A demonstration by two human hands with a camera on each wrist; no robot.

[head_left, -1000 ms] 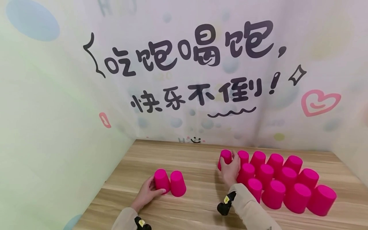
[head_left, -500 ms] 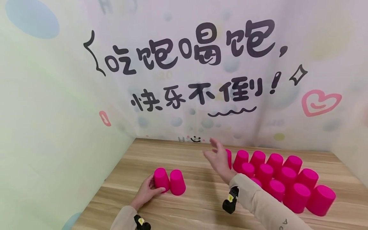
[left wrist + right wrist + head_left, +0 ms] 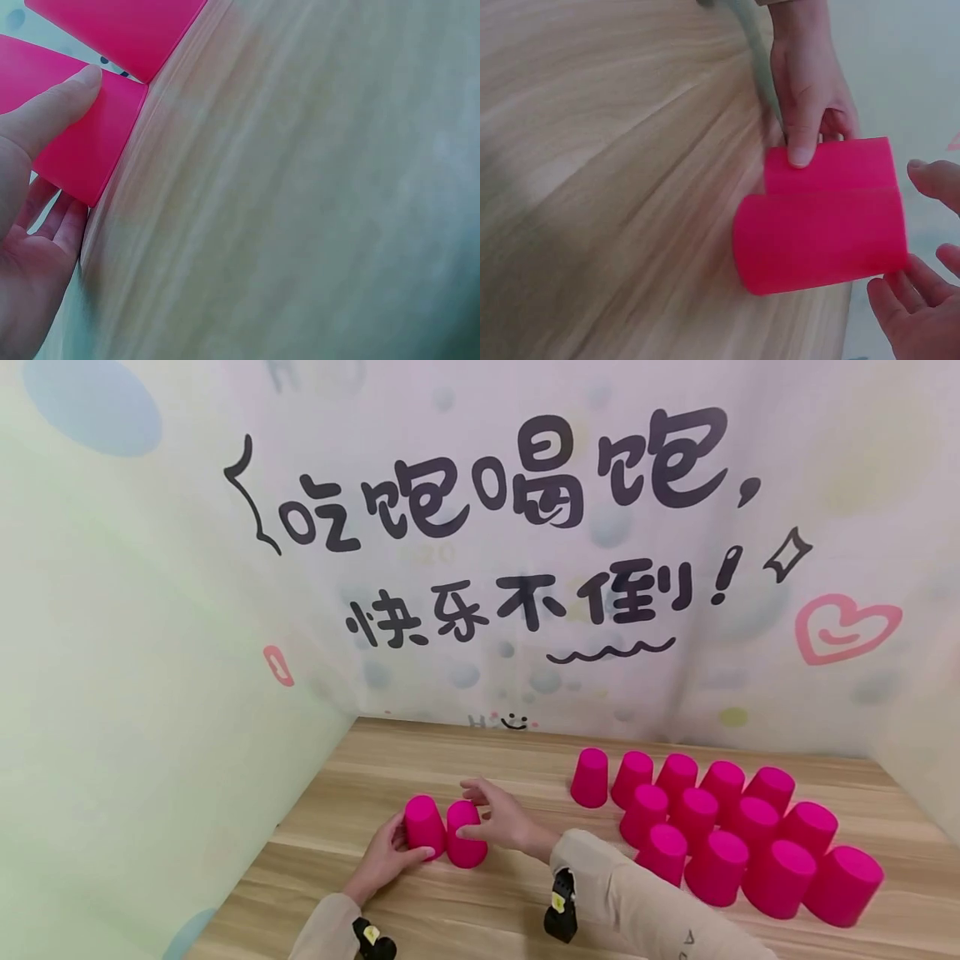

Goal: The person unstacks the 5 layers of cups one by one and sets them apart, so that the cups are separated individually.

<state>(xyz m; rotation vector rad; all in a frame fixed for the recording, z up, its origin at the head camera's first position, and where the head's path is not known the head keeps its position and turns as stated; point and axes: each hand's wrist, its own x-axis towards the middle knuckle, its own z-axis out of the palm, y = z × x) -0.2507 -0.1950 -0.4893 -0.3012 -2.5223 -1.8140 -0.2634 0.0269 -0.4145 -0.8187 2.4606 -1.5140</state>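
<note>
Two upside-down pink cups stand side by side on the left part of the table. My left hand (image 3: 381,865) grips the left pink cup (image 3: 422,822) low down, thumb in front and fingers behind. The left wrist view shows the thumb lying across this pink cup (image 3: 96,142). At the right pink cup (image 3: 464,853) is my right hand (image 3: 512,820), thumb in front and fingers spread beyond it. In the right wrist view the thumb stands apart from that pink cup (image 3: 821,241), and the lower fingers reach its closed end; whether they touch it is unclear.
On the right of the wooden table (image 3: 525,893), several more upside-down pink cups (image 3: 693,814) stand in rows. The single pink cup (image 3: 590,778) at the left end of the back row stands a little apart. A printed curtain (image 3: 450,693) rises behind the table.
My right hand has let go of the cup at the back row's left end and moved left to the right cup of the pair. My left hand keeps its hold.
</note>
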